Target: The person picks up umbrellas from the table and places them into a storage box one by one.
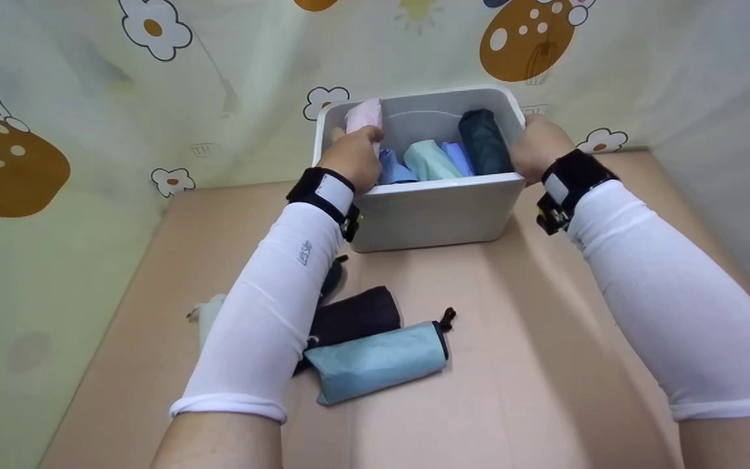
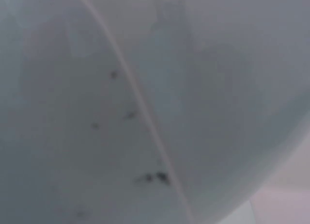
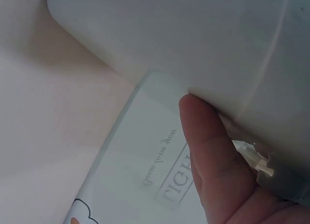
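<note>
A light grey plastic bin (image 1: 430, 215) stands at the back of the table. My left hand (image 1: 352, 159) reaches over its front left corner and grips a pink folded umbrella (image 1: 363, 114), which stands at the left wall. At the opposite side, my right hand (image 1: 538, 146) holds the bin's rim, and its thumb (image 3: 208, 136) presses the outer wall in the right wrist view. Inside lie a blue bundle (image 1: 394, 168), a mint one (image 1: 430, 159), a violet-blue one (image 1: 458, 158) and a dark green one (image 1: 484, 143). The left wrist view shows only blurred grey wall (image 2: 218, 112).
In front of the bin lie a teal folded umbrella (image 1: 378, 361) with a black strap, a black one (image 1: 359, 316) and a dark one (image 1: 331, 281). My left sleeve partly covers a pale mint one (image 1: 209, 316). A patterned cloth (image 1: 245, 65) hangs behind the table (image 1: 453, 417).
</note>
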### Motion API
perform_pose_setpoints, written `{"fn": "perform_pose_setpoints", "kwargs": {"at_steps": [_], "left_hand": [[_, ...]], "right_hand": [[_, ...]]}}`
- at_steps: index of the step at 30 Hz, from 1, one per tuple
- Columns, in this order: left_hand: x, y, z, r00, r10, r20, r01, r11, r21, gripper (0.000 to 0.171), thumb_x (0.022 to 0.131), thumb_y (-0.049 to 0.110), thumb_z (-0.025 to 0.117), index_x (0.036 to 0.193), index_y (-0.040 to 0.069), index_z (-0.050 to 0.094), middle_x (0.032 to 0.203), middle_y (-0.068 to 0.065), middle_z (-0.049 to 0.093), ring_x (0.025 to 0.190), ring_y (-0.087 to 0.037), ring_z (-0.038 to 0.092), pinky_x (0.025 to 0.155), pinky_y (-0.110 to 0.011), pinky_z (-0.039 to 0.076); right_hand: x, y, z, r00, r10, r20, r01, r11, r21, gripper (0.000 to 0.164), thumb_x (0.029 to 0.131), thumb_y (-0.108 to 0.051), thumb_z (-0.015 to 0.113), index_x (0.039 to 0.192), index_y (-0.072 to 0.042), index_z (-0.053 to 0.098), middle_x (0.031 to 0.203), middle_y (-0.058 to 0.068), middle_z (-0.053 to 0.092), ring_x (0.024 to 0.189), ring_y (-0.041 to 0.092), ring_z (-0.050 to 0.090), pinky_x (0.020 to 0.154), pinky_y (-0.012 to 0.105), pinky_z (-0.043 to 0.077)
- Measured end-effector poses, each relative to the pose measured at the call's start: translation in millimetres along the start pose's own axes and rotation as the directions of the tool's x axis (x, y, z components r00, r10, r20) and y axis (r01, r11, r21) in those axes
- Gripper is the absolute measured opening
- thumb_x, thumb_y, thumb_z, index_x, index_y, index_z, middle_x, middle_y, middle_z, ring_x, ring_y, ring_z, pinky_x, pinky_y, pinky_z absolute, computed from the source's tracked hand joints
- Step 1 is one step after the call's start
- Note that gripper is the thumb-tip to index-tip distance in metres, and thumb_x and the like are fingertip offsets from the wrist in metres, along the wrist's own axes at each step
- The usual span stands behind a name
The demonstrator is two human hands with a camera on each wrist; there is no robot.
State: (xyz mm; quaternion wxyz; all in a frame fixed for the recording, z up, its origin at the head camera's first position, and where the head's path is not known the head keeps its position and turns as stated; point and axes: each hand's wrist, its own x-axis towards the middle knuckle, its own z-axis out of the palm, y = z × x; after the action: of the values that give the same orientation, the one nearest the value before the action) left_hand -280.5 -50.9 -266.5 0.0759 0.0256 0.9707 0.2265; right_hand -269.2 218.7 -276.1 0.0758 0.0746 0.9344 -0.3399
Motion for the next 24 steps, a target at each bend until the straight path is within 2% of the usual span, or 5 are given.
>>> {"fn": "perform_pose_setpoints", "kwargs": {"at_steps": [6, 18, 21, 24], "left_hand": [[1.6, -1.1, 1.0, 1.000, 0.002, 0.007, -0.002, 0.999, 0.048, 0.046, 0.094, 0.022, 0.042, 0.138, 0.031, 0.040, 0.130, -0.013, 0.034, 0.108, -0.027, 0.048, 0.096, -0.039, 0.040], [2.0, -0.4, 1.2, 1.000, -0.004, 0.030, 0.001, 0.996, 0.086, 0.046, 0.093, 0.021, 0.041, 0.139, 0.029, 0.041, 0.133, -0.015, 0.032, 0.112, -0.029, 0.045, 0.099, -0.041, 0.037], [2.9, -1.5, 1.9, 0.999, 0.009, 0.038, -0.013, 0.994, 0.111, 0.044, 0.095, 0.026, 0.038, 0.138, 0.026, 0.042, 0.137, -0.016, 0.033, 0.119, -0.029, 0.041, 0.102, -0.042, 0.035], [4.5, -2.7, 2.4, 0.998, 0.047, 0.032, -0.051, 0.986, 0.158, 0.043, 0.095, 0.031, 0.036, 0.135, 0.019, 0.047, 0.136, -0.014, 0.042, 0.122, -0.028, 0.037, 0.103, -0.042, 0.034]], "right_hand": [[1.8, 1.9, 0.6, 0.999, -0.031, -0.021, 0.030, 0.998, -0.050, 0.054, 0.089, -0.010, 0.039, 0.141, -0.003, 0.028, 0.125, 0.023, 0.050, 0.103, 0.035, 0.051, 0.070, 0.042, 0.054], [1.3, 1.2, 1.2, 0.999, -0.027, -0.023, 0.026, 0.999, -0.040, 0.054, 0.090, -0.010, 0.037, 0.143, -0.004, 0.026, 0.127, 0.021, 0.049, 0.107, 0.036, 0.049, 0.080, 0.047, 0.051], [0.1, 1.2, 1.0, 0.999, -0.028, -0.023, 0.027, 0.999, -0.034, 0.053, 0.090, -0.010, 0.037, 0.142, -0.004, 0.028, 0.126, 0.020, 0.049, 0.107, 0.035, 0.049, 0.083, 0.047, 0.050], [-0.2, 1.5, 0.6, 0.999, -0.030, -0.020, 0.029, 0.999, -0.030, 0.052, 0.090, -0.009, 0.037, 0.141, -0.004, 0.029, 0.126, 0.020, 0.049, 0.106, 0.035, 0.049, 0.082, 0.047, 0.050]]}}
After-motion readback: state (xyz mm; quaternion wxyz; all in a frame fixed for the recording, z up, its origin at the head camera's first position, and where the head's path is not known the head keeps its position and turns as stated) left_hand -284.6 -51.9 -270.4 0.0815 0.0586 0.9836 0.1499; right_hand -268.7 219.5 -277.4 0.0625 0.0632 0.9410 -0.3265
